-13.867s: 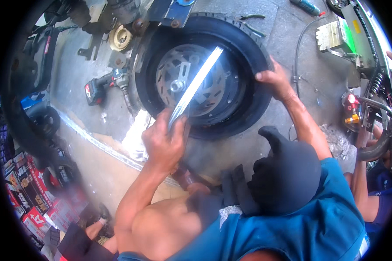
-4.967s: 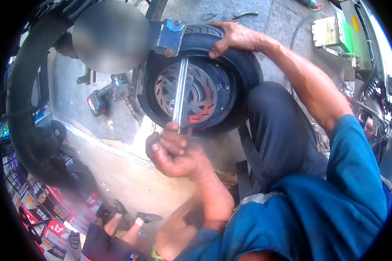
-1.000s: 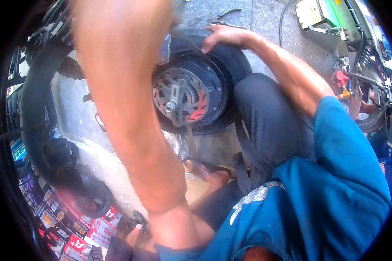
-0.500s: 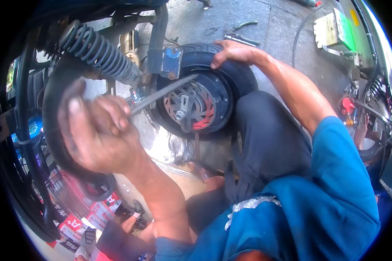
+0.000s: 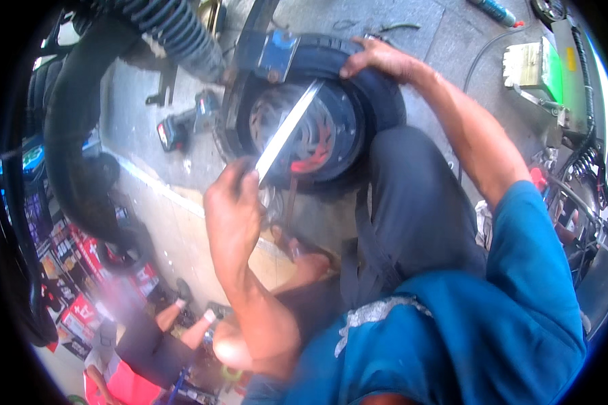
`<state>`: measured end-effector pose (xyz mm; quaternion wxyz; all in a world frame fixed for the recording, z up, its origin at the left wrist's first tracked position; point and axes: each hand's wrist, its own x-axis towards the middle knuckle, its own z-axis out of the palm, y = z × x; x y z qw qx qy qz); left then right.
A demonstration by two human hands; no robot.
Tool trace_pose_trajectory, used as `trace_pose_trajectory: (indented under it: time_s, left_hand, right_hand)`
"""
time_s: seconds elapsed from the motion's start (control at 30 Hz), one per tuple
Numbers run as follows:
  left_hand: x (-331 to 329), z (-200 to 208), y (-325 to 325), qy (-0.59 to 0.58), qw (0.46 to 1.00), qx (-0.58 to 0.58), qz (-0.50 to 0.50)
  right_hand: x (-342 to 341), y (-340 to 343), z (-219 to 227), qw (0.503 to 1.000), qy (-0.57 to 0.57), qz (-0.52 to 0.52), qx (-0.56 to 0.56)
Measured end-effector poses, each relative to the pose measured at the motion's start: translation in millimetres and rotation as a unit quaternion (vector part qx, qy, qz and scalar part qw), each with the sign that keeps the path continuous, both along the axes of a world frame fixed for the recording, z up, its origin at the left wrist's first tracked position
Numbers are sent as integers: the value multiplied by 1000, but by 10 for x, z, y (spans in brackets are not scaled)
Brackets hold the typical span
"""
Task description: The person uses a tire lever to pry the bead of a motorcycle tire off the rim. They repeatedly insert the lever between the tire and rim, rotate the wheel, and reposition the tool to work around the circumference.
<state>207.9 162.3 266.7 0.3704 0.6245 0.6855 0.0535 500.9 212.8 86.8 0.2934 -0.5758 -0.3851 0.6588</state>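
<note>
My left hand (image 5: pixel 233 209) is closed round the near end of a long, flat metal tyre lever (image 5: pixel 287 131). The lever slants up and right across the wheel, its far tip at the upper edge of the dark hub (image 5: pixel 344 125), by the tyre's bead. My right hand (image 5: pixel 378 59) grips the top of the black tyre (image 5: pixel 388 101), thumb on the sidewall and fingers over the tread. Behind the lever, the brake disc (image 5: pixel 263 118) is blurred, with a red patch low on its right. My bent knee (image 5: pixel 412 169) is against the tyre's right side.
A coil-spring shock absorber (image 5: pixel 175 30) and a curved black frame tube (image 5: pixel 71 128) stand at left. A cordless power tool (image 5: pixel 175 130) lies left of the wheel. At right is a white-and-green box (image 5: pixel 534 67). Another person's legs (image 5: pixel 182 324) show lower left.
My left hand has swung down and right, so the lever stands steeper across the wheel. My right hand keeps its hold on the tyre. The view has shifted, uncovering the power tool.
</note>
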Motion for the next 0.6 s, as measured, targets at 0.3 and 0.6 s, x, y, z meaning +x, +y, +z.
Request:
trace_pose_trajectory:
  time_s: [0.3,0.6]
  left_hand:
    - [64,-90,120,245,901,125,-335]
    - [77,10,187,259,893,88,-358]
  right_hand:
    - [15,14,45,999,19,28,33]
    - [70,43,-164,1000,19,21,-4]
